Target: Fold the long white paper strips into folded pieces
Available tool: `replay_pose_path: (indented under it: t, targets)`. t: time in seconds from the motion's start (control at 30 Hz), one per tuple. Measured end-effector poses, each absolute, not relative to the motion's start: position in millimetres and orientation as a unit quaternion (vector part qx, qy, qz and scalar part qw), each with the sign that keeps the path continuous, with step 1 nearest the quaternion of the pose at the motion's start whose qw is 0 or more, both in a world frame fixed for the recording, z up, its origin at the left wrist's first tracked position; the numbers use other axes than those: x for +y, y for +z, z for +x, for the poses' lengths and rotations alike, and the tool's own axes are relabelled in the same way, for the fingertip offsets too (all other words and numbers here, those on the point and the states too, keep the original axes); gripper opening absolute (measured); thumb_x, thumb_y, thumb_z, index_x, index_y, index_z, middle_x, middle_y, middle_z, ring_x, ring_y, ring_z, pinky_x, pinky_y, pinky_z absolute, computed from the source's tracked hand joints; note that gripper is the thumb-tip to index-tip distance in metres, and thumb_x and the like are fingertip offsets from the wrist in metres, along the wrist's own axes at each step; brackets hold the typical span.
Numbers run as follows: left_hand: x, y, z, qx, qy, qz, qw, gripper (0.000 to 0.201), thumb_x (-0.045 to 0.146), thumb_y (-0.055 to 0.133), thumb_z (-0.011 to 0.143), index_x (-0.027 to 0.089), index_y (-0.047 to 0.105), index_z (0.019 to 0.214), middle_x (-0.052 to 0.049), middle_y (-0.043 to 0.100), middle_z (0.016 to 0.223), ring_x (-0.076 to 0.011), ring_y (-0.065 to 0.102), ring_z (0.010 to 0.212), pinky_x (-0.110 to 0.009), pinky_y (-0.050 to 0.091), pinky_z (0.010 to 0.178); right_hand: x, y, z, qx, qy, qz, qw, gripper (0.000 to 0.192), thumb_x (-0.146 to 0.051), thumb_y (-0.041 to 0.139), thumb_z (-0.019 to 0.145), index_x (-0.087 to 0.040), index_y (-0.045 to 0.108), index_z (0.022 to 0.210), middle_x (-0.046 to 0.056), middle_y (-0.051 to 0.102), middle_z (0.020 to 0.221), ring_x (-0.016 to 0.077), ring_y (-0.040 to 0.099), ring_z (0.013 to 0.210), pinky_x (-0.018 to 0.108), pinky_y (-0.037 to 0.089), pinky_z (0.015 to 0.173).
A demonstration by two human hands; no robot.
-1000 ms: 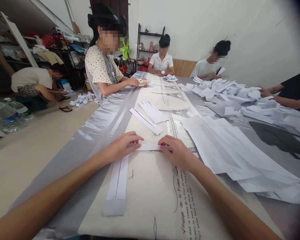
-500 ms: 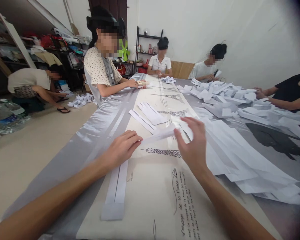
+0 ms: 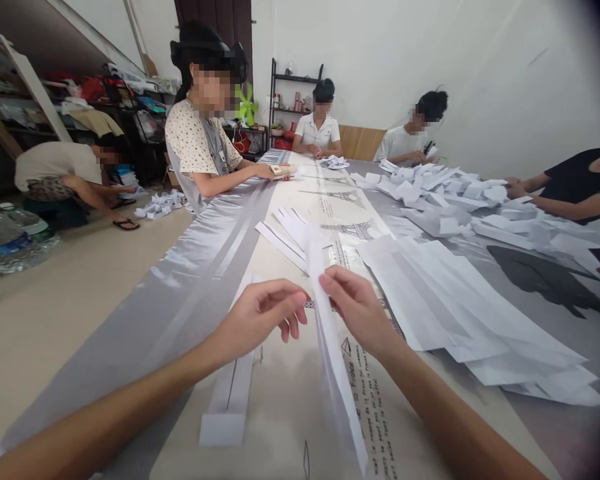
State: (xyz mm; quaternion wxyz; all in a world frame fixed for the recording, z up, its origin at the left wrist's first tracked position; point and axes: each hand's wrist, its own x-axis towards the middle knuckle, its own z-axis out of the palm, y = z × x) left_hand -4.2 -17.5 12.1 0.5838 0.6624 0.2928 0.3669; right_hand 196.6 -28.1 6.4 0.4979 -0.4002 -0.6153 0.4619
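A long folded white paper strip (image 3: 333, 353) is lifted off the table, running from far to near between my hands. My left hand (image 3: 260, 319) pinches it on the left side and my right hand (image 3: 356, 308) pinches it on the right, fingertips almost meeting. Below my left hand a finished folded strip (image 3: 231, 393) lies flat on the beige printed cloth (image 3: 285, 413). A pile of flat white sheets (image 3: 445, 300) lies just right of my right hand.
More folded strips (image 3: 293, 233) lie further up the cloth. A heap of folded paper (image 3: 460, 200) covers the far right of the table. Several people sit around the table folding; one crouches on the floor at left. Water bottles (image 3: 10, 237) stand at the left edge.
The strip lay flat under both hands, then my right hand lifted its right end; now the strip is turned lengthwise towards me and held up by both hands.
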Motion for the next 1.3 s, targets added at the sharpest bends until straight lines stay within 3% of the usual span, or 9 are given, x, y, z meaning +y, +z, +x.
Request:
replay_pose_path:
  t: [0.13, 0.3, 0.6, 0.97, 1.13, 1.3]
  targets:
    - [2.3, 7.2, -12.9, 0.339, 0.428, 0.639, 0.542, 0.037, 0.045, 0.063, 0.094, 0.014, 0.069, 0.075, -0.003, 0.066, 0.065, -0.0108, 0.058, 0.052, -0.022, 0.048, 0.050, -33.6, -1.5, 187.2, -0.674, 0.465, -0.415, 0.397, 0.035, -0.048, 0.051, 0.101, -0.022, 0.048, 0.077, -0.005, 0.039, 0.068, 0.0118, 0.043, 0.057, 0.026, 0.036, 0.054]
    - [11.8, 4.1, -19.9, 0.366, 0.450, 0.627, 0.520, 0.035, 0.044, 0.072, 0.087, 0.014, 0.068, 0.070, -0.004, 0.068, 0.065, -0.0126, 0.062, 0.053, -0.023, 0.050, 0.048, -42.0, -7.4, 174.3, -0.649, 0.501, -0.451, 0.352, 0.034, -0.053, 0.046, 0.101, -0.024, 0.043, 0.083, -0.004, 0.052, 0.067, 0.0155, 0.060, 0.057, 0.027, 0.043, 0.054]
    - [15.1, -3.0, -18.3, 0.384, 0.481, 0.604, 0.507, 0.032, 0.041, 0.072, 0.087, 0.014, 0.068, 0.071, -0.004, 0.069, 0.068, -0.0136, 0.064, 0.056, -0.025, 0.054, 0.055, -41.1, -8.5, 172.5, -0.639, 0.495, -0.472, 0.352, 0.040, -0.051, 0.047, 0.102, -0.022, 0.042, 0.075, -0.003, 0.062, 0.068, 0.0116, 0.059, 0.048, 0.025, 0.042, 0.049]
    - [18.3, -6.6, -17.1, 0.373, 0.481, 0.581, 0.540, 0.031, 0.039, 0.072, 0.087, 0.014, 0.066, 0.071, -0.003, 0.068, 0.068, -0.0110, 0.060, 0.057, -0.023, 0.049, 0.057, -39.7, -9.2, 172.8, -0.595, 0.521, -0.493, 0.363, 0.042, -0.056, 0.059, 0.093, -0.023, 0.048, 0.070, -0.005, 0.053, 0.053, 0.0123, 0.052, 0.041, 0.024, 0.048, 0.035]
    - [23.1, -7.7, -21.8, 0.360, 0.447, 0.557, 0.600, 0.031, 0.041, 0.074, 0.085, 0.014, 0.067, 0.072, -0.002, 0.067, 0.070, -0.0093, 0.057, 0.057, -0.022, 0.044, 0.054, -40.6, -7.6, 175.7, -0.595, 0.510, -0.493, 0.378, 0.041, -0.054, 0.064, 0.089, -0.023, 0.050, 0.067, -0.006, 0.047, 0.051, 0.0125, 0.052, 0.039, 0.025, 0.048, 0.033]
    - [35.3, -4.7, -34.3, 0.360, 0.434, 0.555, 0.611, 0.035, 0.042, 0.077, 0.083, 0.015, 0.062, 0.067, 0.002, 0.057, 0.061, -0.0050, 0.043, 0.048, -0.020, 0.030, 0.045, -39.8, -5.3, 181.1, -0.607, 0.520, -0.476, 0.366, 0.039, -0.054, 0.065, 0.089, -0.022, 0.056, 0.068, -0.006, 0.047, 0.051, 0.0126, 0.054, 0.040, 0.023, 0.046, 0.029]
